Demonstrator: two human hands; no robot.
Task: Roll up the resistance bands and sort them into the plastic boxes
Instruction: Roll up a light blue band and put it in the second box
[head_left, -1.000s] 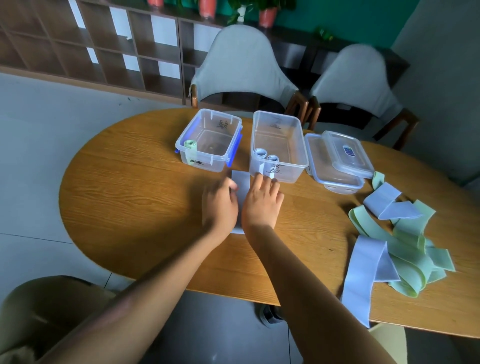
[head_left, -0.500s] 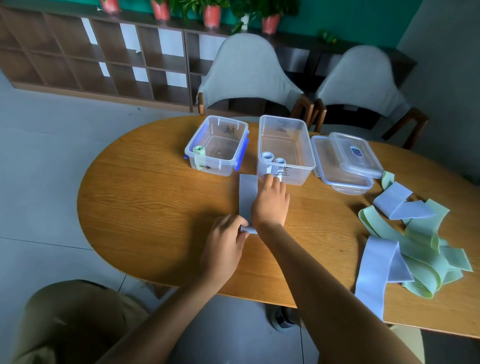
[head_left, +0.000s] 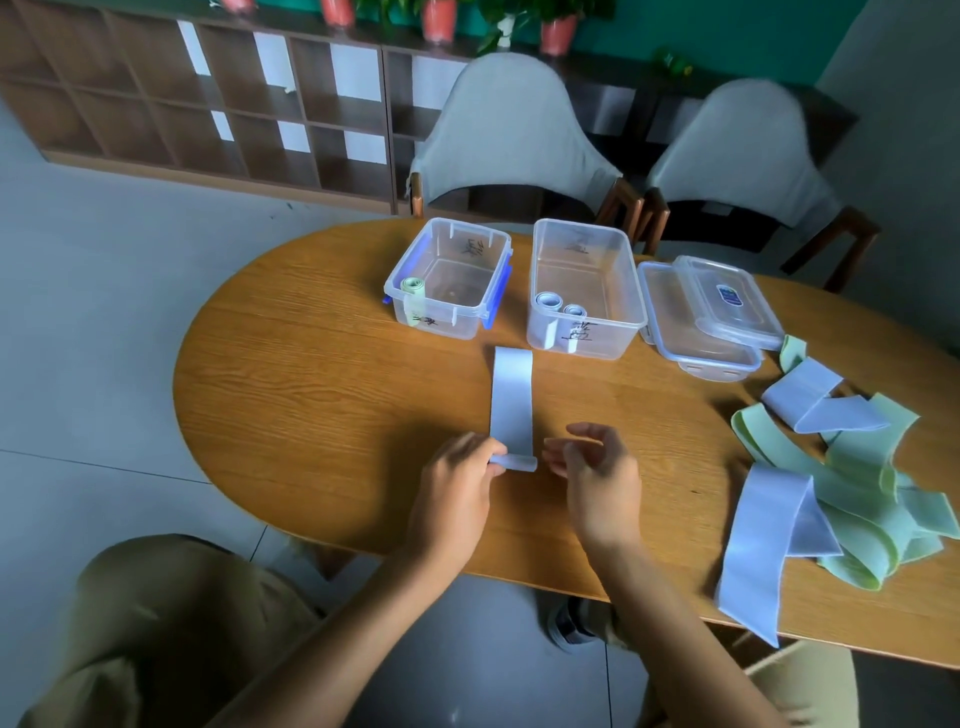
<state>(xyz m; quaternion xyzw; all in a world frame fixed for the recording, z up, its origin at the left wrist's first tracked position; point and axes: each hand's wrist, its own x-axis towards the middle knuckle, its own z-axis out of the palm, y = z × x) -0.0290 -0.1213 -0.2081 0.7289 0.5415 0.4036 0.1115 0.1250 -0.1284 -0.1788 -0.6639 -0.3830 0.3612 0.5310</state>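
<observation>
Pinching the rolled near end of a pale blue band (head_left: 511, 405), my left hand (head_left: 457, 493) has its thumb and fingertips curled around the left side of the small roll. That band lies flat on the wooden table (head_left: 311, 395), running straight away from me toward the gap between the two boxes. My left forearm comes up from the lower left, wrist low over the table's near edge.

Just right of the roll, my right hand (head_left: 597, 473) hovers with fingers loosely curled and spread, thumb and forefinger apart, holding nothing. I cannot tell whether its fingertips touch the roll's right end. Its forearm rises from the bottom right.

Beyond the band, on the left, I see a clear box with blue latches (head_left: 449, 278); one rolled green band (head_left: 413, 291) stands in its near left corner. Beside it to the right is a second clear box (head_left: 587, 288) with two rolled blue bands (head_left: 560, 306) standing against its near wall. Both boxes carry dark handwritten marks I cannot read.

Further right, two clear lids (head_left: 711, 312) lie stacked, the upper one tilted across the lower. At the far right of the table sits a loose heap of unrolled bands (head_left: 841, 483), blue and green tangled together, one blue strip trailing toward the near edge.
</observation>
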